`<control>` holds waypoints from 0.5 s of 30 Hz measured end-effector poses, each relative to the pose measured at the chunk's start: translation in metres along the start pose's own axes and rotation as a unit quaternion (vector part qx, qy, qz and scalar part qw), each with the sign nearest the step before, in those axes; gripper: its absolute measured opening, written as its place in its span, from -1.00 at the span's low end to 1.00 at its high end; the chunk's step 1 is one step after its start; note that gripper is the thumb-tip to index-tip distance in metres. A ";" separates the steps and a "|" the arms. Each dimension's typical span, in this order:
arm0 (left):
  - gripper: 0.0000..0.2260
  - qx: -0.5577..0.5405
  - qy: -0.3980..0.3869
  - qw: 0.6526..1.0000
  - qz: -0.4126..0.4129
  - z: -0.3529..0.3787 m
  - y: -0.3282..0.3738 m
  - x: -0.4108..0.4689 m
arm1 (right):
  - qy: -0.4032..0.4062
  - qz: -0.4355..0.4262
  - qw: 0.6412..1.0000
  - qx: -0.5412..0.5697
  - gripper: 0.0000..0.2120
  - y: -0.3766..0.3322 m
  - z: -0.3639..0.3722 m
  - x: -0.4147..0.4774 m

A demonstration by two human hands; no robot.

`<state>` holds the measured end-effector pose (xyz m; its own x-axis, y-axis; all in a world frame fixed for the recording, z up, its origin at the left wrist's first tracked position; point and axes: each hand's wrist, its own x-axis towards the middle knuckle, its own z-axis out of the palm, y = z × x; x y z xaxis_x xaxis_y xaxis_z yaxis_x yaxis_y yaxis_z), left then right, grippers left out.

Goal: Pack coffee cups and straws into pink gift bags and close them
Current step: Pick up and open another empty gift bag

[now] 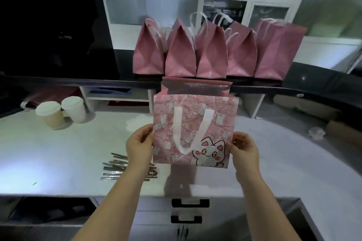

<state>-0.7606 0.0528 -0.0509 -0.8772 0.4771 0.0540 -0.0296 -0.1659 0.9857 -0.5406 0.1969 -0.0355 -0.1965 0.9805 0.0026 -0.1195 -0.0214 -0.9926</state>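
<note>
L hand (140, 143) & R hand (243, 147) each pinch pink cat-print bag (213, 127) edges; print text blurred.

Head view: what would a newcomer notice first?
The cat-print gift bag at centre, its side edges pinched by the left hand and right hand. Behind it, five pink bags stand in a row on the dark shelf. At left on the white table: two lidded coffee cups, with wrapped straws nearer.
</note>
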 end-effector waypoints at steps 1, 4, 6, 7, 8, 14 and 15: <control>-0.74 0.002 0.003 1.000 0.002 0.008 -0.006 0.010 | 0.012 0.005 1.000 -0.008 -0.81 0.003 0.006 0.009; -0.76 0.017 0.004 1.000 -0.003 0.028 -0.025 0.035 | 0.054 0.016 0.998 -0.024 -0.80 0.015 0.017 0.037; -0.76 0.028 -0.008 1.000 -0.003 0.037 -0.035 0.046 | 0.067 0.014 0.997 -0.026 -0.78 0.023 0.021 0.054; -0.76 0.035 -0.014 0.999 -0.003 0.040 -0.040 0.051 | 0.070 0.013 0.997 -0.029 -0.77 0.027 0.022 0.061; -0.75 0.041 -0.019 0.999 -0.006 0.042 -0.045 0.055 | 0.073 0.015 0.997 -0.034 -0.75 0.032 0.022 0.067; -0.75 0.092 -0.044 0.993 -0.056 0.040 -0.070 0.060 | 0.062 0.058 0.994 -0.075 -0.76 0.061 0.015 0.083; -0.76 0.111 -0.056 0.991 -0.050 0.037 -0.072 0.059 | 0.061 0.062 0.993 -0.081 -0.77 0.063 0.012 0.083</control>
<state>-0.7922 0.1250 -0.1128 -0.8163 0.5762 -0.0408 0.0037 0.0758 0.9971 -0.5761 0.2748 -0.0966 -0.0797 0.9889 -0.1255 0.0590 -0.1210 -0.9909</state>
